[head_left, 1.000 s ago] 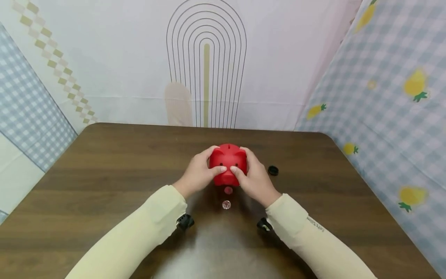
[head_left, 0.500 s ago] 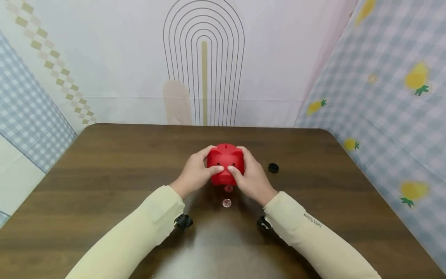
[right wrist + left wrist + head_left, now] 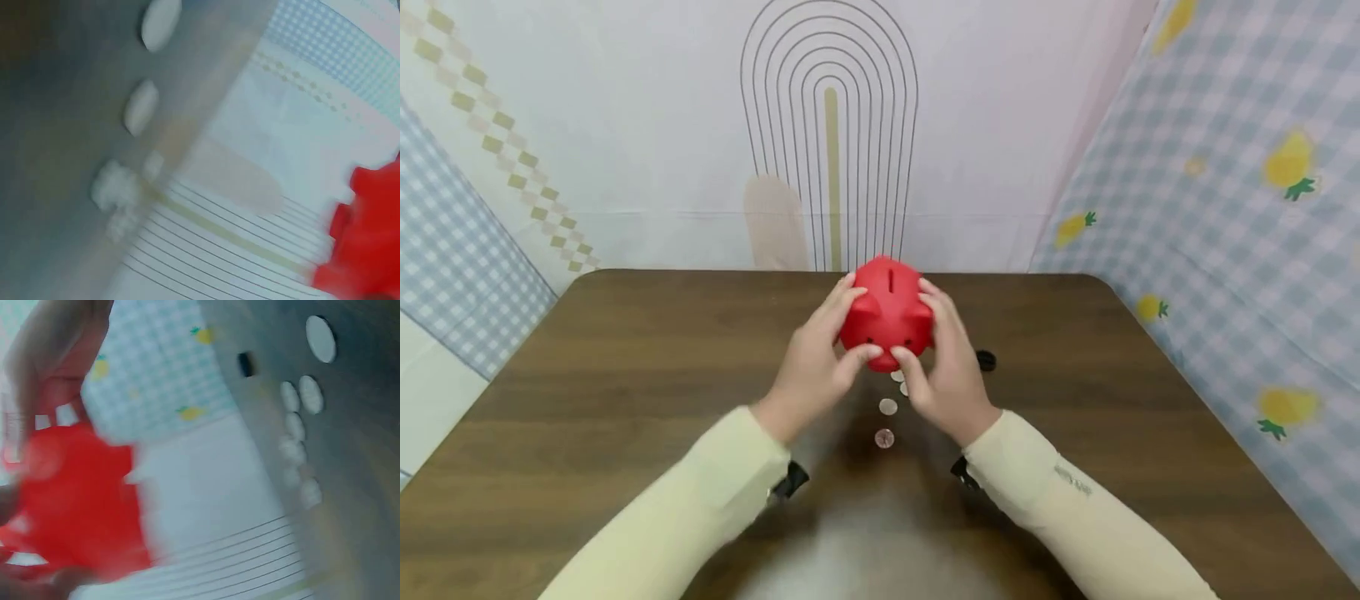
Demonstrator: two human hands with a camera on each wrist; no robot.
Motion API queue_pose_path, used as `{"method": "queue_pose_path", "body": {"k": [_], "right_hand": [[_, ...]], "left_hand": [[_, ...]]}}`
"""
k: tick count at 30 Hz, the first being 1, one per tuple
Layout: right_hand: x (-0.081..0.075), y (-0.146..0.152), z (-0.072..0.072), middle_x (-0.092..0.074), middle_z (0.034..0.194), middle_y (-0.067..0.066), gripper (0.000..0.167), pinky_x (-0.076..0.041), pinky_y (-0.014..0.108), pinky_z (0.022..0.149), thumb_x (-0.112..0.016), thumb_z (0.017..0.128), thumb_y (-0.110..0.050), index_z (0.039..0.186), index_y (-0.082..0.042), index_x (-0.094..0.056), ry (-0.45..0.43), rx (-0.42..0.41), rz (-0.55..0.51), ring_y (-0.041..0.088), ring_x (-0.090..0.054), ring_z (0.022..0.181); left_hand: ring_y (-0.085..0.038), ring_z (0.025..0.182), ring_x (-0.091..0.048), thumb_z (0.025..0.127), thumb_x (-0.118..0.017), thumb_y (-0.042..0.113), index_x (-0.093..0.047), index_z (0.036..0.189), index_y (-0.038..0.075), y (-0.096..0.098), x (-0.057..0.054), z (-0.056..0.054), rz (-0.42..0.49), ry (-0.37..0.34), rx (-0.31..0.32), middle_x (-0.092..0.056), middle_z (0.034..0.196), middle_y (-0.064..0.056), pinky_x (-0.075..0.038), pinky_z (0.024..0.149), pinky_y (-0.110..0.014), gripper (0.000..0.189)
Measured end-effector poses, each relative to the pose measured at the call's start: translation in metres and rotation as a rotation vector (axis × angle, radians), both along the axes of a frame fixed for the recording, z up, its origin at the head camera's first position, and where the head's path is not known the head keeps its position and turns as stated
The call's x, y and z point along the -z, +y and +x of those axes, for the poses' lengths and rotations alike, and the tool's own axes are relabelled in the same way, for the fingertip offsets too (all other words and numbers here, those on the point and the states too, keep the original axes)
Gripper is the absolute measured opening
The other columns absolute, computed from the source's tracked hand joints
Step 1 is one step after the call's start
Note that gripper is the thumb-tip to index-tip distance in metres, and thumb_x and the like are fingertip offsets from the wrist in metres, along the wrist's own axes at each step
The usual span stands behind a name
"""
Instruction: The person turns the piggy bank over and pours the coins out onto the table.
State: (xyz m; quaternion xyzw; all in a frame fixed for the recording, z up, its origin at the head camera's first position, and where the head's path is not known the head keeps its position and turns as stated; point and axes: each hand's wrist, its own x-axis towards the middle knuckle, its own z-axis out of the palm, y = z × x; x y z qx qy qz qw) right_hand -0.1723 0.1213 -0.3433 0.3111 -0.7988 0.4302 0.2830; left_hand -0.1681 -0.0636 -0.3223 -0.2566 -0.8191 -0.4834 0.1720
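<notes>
Both hands hold a red piggy bank up over the table, its snout facing the person and the coin slot on top. My left hand grips one side, thumb by the snout. On the other side, my right hand grips it the same way. Beneath it on the tabletop lie several coins in a loose line, some hidden behind the bank and right hand in the head view. The left wrist view shows more of these coins, and the blurred piggy bank clear of the tabletop.
A round black cap lies on the brown wooden table, just right of the right hand. Behind the table hangs a white patterned cloth; a checked cloth with yellow fruit hangs at the right.
The piggy bank has been lifted by both hands and tilted so its slot shows more. More coins now show on the table under it. Both hands keep their grip.
</notes>
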Motion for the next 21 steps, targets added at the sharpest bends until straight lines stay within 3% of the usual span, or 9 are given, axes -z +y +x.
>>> {"method": "queue_pose_path", "body": {"k": [4,6,7,9,11,15,16,18,21], "right_hand": [[0.006,-0.006,-0.003,-0.053,0.131,0.015,0.060,-0.054,0.044,0.088,-0.068,0.089,-0.013,0.140,-0.003,-0.038,-0.440,0.076,0.099,0.029,-0.056,0.110],[0.009,-0.008,-0.004,-0.056,0.127,0.013,0.059,-0.055,0.042,0.086,-0.068,0.090,-0.014,0.140,-0.006,-0.038,-0.573,0.082,0.113,0.028,-0.059,0.106],[0.010,-0.008,-0.005,-0.056,0.127,0.013,0.058,-0.056,0.041,0.085,-0.067,0.090,-0.014,0.140,-0.007,-0.038,-0.609,0.078,0.109,0.029,-0.059,0.105],[0.010,-0.008,-0.006,-0.056,0.126,0.012,0.059,-0.057,0.039,0.082,-0.068,0.090,-0.014,0.140,-0.008,-0.038,-0.602,0.066,0.096,0.027,-0.059,0.104],[0.009,-0.007,-0.004,-0.054,0.131,0.012,0.061,-0.057,0.038,0.083,-0.069,0.089,-0.012,0.140,-0.007,-0.038,-0.479,0.043,0.087,0.025,-0.057,0.108],[0.001,-0.003,0.001,-0.044,0.140,0.019,0.062,-0.053,0.046,0.089,-0.073,0.082,-0.005,0.134,0.004,-0.041,-0.046,-0.026,0.018,0.032,-0.048,0.122],[0.000,-0.003,0.001,-0.042,0.143,0.020,0.061,-0.052,0.047,0.091,-0.073,0.082,-0.004,0.134,0.005,-0.041,0.009,-0.025,0.022,0.033,-0.046,0.126],[0.001,-0.004,0.000,-0.043,0.140,0.021,0.062,-0.053,0.048,0.090,-0.072,0.083,-0.005,0.135,0.005,-0.040,-0.024,-0.027,0.030,0.034,-0.047,0.124],[0.008,-0.005,-0.002,-0.048,0.137,0.015,0.063,-0.054,0.044,0.089,-0.070,0.087,-0.009,0.141,-0.001,-0.037,-0.306,0.015,0.089,0.028,-0.052,0.117]], "left_hand": [[-0.031,0.119,-0.054,0.085,-0.073,0.010,-0.050,0.137,0.005,-0.003,0.015,-0.014,-0.030,-0.392,-0.052,-0.057,0.133,-0.014,-0.049,0.097,-0.044,0.058],[-0.031,0.118,-0.054,0.085,-0.072,0.011,-0.050,0.138,0.008,-0.004,0.022,-0.017,-0.047,-0.510,-0.060,-0.058,0.131,-0.013,-0.051,0.094,-0.045,0.057],[-0.031,0.117,-0.054,0.085,-0.072,0.011,-0.050,0.137,0.009,-0.005,0.024,-0.018,-0.046,-0.533,-0.065,-0.058,0.131,-0.012,-0.052,0.093,-0.045,0.057],[-0.032,0.117,-0.054,0.085,-0.073,0.011,-0.049,0.138,0.009,-0.004,0.026,-0.017,-0.026,-0.517,-0.074,-0.057,0.131,-0.013,-0.052,0.093,-0.045,0.058],[-0.031,0.119,-0.054,0.084,-0.073,0.009,-0.048,0.139,0.007,-0.004,0.023,-0.013,0.014,-0.428,-0.068,-0.053,0.137,-0.013,-0.052,0.093,-0.044,0.060],[-0.035,0.130,-0.047,0.079,-0.077,0.004,-0.049,0.135,-0.003,-0.004,0.010,0.002,0.029,-0.041,-0.011,-0.043,0.147,-0.019,-0.049,0.095,-0.046,0.063],[-0.035,0.131,-0.046,0.078,-0.077,0.003,-0.049,0.134,-0.004,-0.005,0.008,0.003,0.025,0.014,-0.006,-0.041,0.148,-0.020,-0.048,0.096,-0.046,0.063],[-0.035,0.129,-0.047,0.078,-0.077,0.004,-0.049,0.135,-0.004,-0.005,0.008,0.002,0.004,-0.001,-0.018,-0.044,0.145,-0.020,-0.049,0.096,-0.045,0.064],[-0.033,0.122,-0.053,0.082,-0.075,0.007,-0.046,0.140,0.002,-0.005,0.016,-0.006,-0.019,-0.262,-0.038,-0.051,0.140,-0.017,-0.050,0.095,-0.043,0.065]]}}
